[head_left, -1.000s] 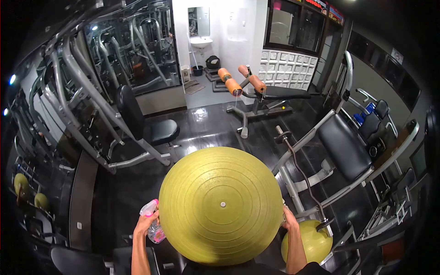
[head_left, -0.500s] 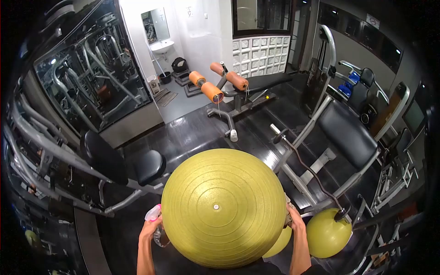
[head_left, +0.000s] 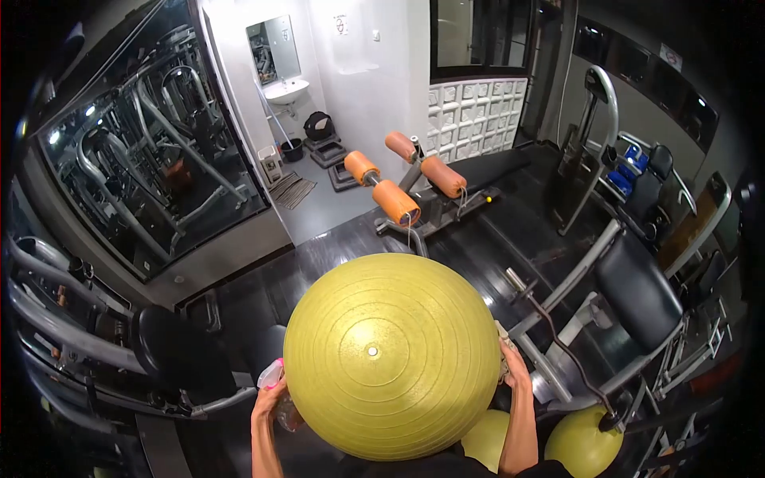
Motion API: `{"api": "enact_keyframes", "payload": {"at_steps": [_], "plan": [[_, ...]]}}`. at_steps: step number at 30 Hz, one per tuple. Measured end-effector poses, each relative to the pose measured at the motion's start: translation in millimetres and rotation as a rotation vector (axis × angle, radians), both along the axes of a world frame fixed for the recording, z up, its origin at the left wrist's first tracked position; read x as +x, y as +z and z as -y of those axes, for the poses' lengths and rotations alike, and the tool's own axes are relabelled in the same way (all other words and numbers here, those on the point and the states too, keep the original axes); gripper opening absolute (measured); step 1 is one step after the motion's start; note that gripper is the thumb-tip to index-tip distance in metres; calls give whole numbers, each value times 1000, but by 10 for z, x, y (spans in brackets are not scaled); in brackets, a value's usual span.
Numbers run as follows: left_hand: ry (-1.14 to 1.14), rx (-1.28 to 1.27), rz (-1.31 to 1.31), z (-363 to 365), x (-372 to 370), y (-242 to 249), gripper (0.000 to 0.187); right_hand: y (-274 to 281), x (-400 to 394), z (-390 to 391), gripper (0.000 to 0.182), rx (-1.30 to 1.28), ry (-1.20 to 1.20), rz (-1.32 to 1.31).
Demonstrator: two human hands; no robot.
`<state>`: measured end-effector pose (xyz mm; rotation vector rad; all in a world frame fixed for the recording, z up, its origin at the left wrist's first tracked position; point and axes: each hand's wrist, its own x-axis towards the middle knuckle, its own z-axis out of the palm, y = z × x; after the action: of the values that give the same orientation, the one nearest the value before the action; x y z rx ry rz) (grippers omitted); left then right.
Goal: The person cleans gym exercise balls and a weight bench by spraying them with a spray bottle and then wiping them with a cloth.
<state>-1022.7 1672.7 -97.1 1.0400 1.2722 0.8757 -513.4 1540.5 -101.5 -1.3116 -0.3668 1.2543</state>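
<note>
Head view shows both hands pressed against a big yellow exercise ball held between them. Left hand also grips a spray bottle; right hand clutches a cloth against the ball's side.

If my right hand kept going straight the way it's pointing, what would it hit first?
Probably the curl bar just beyond the right hand, which presses a cloth against the ball; depth is unclear.

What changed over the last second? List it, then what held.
The view swung: the orange-padded bench drew closer and the smaller balls slid lower right. Unchanged: both hands press the big yellow ball, left hand gripping the spray bottle, right hand a cloth.
</note>
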Motion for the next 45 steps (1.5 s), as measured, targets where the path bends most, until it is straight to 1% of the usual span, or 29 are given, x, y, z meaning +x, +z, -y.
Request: {"api": "enact_keyframes", "payload": {"at_steps": [1, 3, 4, 5, 7, 8, 9, 10, 13, 15, 16, 18, 21, 22, 23, 24, 26, 28, 30, 31, 32, 34, 36, 38, 39, 42, 43, 44, 45], "plan": [[3, -1, 7, -153, -7, 5, 47, 38, -9, -214, 51, 0, 1, 14], [-8, -101, 42, -451, -20, 57, 58, 31, 4, -608, 51, 24, 28, 26], [-7, -98, 47, -600, -18, 73, 58, 13, 18, -808, 51, 53, 50, 29], [16, -93, 60, -784, -17, 85, 57, -31, 58, -1044, 51, 58, 50, 35], [38, -95, 67, -1150, -46, 84, 57, -102, 56, -1461, 51, -32, 28, 30], [58, -66, 63, -1390, -35, 114, 49, -126, 26, -1678, 51, -28, 25, 29], [76, -32, 62, -1651, -33, 151, 42, -52, -31, -1946, 50, 45, 36, 5], [70, -34, 61, -1866, -63, 183, 42, 20, -93, -2164, 49, 109, 45, -21], [40, 41, 116, -2522, -45, 315, 42, 119, -162, -2759, 50, 96, 23, -31], [61, 41, 63, -2818, -54, 416, 41, 86, -162, -3078, 50, 75, 26, -69], [65, 32, 54, -2966, -126, 377, 41, 42, -143, -3220, 51, 72, 50, -75], [16, 9, 41, -3318, -197, 307, 58, -7, -151, -3519, 52, 74, 72, -79], [-10, -9, 47, -3810, -140, 381, 59, 7, -171, -4037, 53, 27, 51, -118], [-4, -14, 46, -3975, -166, 282, 59, 53, -160, -4246, 53, -10, 52, -69], [29, 14, 25, -4173, -218, 117, 56, 70, -147, -4440, 54, -44, 49, -21], [59, 45, 4, -4368, -196, 85, 53, 11, -106, -4651, 54, -44, 47, -24], [62, 40, -18, -4697, -165, 63, 52, -133, 34, -5119, 54, -89, 119, 1], [77, 33, -37, -5049, -102, 59, 52, -84, 62, -5645, 55, -78, 156, -15], [124, -15, -58, -5371, -103, 16, 52, -56, 90, -6187, 52, 46, 170, 9], [169, 18, 24, -5504, -72, -19, 54, -45, 137, -6456, 49, 43, 172, -52], [184, 27, 25, -5631, -57, -41, 54, -17, 175, -6720, 49, 51, 188, -51], [290, -42, -34, -5844, -45, -20, 54, 77, 211, -7185, 46, 105, 245, -53], [341, -99, -51, -6032, 45, 9, 53, 26, 310, -7567, 46, 112, 265, -32], [401, -133, -1, -6215, 116, 73, 32, 25, 383, -7904, 49, 143, 316, -51], [439, -105, -29, -6327, 161, 63, 25, 40, 384, -8048, 49, 144, 326, -48], [506, -27, 37, -6705, 378, 147, 24, 74, 432, -8490, 53, 159, 324, 10], [499, -27, 40, -6883, 365, 73, 24, 76, 453, -8640, 56, 143, 324, 7], [498, -21, -22, -7064, 308, -62, 25, 74, 463, -8783, 59, 126, 323, 1], [494, -15, -86, -7260, 289, -89, 26, 114, 457, -8915, 59, 126, 313, 2]]}}
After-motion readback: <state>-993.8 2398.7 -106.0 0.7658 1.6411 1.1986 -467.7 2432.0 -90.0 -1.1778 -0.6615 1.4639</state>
